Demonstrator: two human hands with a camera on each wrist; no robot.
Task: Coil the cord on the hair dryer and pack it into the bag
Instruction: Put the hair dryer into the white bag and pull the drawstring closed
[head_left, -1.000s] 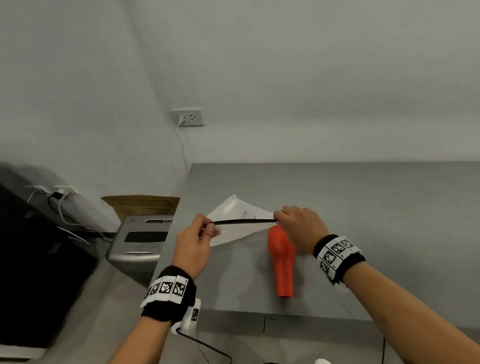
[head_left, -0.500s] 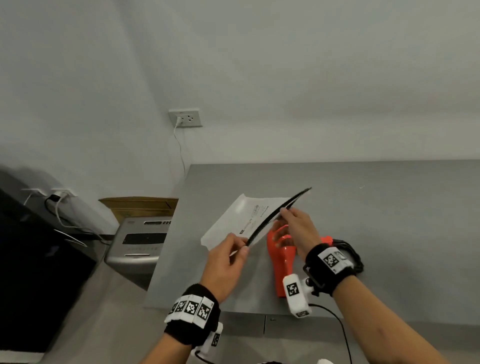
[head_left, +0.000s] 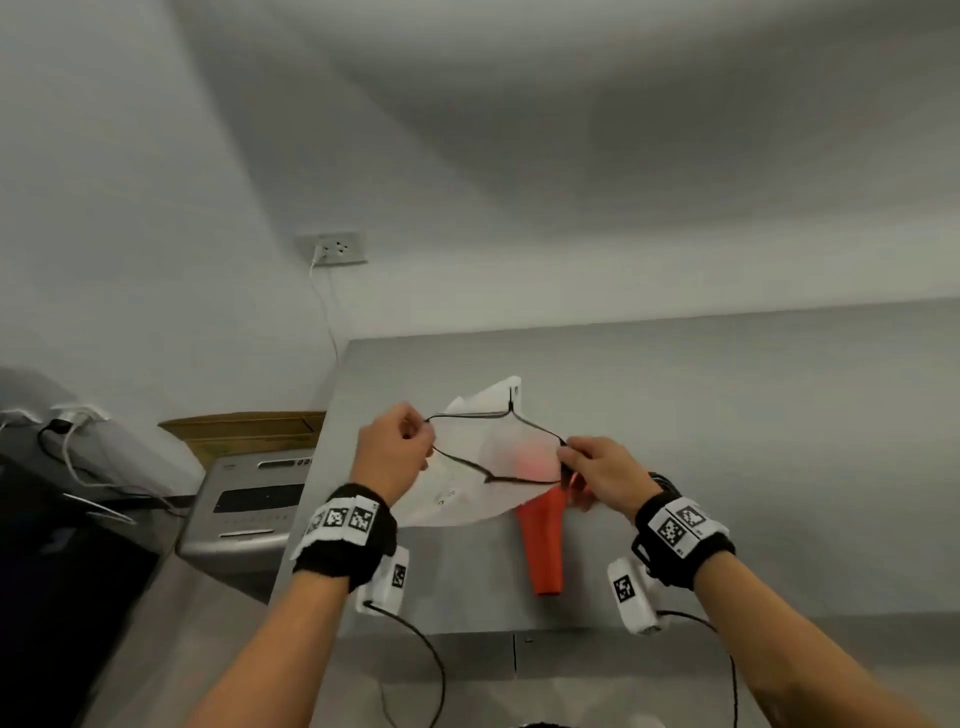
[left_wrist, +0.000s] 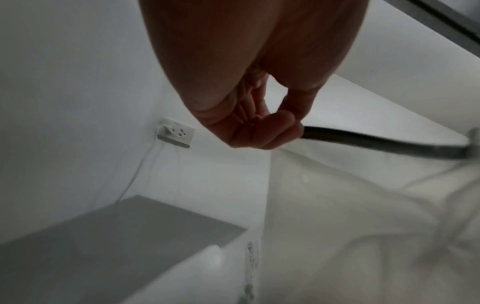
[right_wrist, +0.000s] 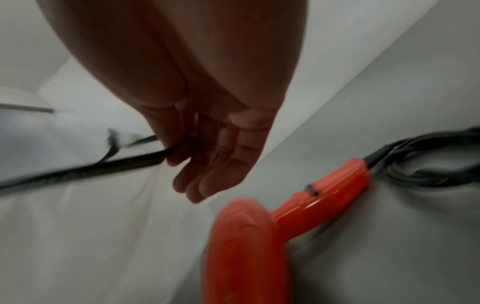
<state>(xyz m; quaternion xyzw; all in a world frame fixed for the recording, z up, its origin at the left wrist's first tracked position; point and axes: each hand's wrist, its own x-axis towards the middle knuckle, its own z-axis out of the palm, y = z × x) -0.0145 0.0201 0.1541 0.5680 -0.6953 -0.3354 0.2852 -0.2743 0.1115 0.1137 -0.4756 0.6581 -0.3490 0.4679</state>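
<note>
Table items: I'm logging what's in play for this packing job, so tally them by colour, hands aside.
Orange: 1, the hair dryer
Black: 1, its coiled cord
White, translucent, with black rim: 1, the bag, whose rim the left hand and right hand pinch and hold open
Total: 3

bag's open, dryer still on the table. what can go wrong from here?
1. Both hands, left and right, pinch only the black rim of the bag; freeing one to lift the orange hair dryer may let the mouth collapse.
2. The coiled cord lies loose beside the handle; it could unravel or snag on the rim.
</note>
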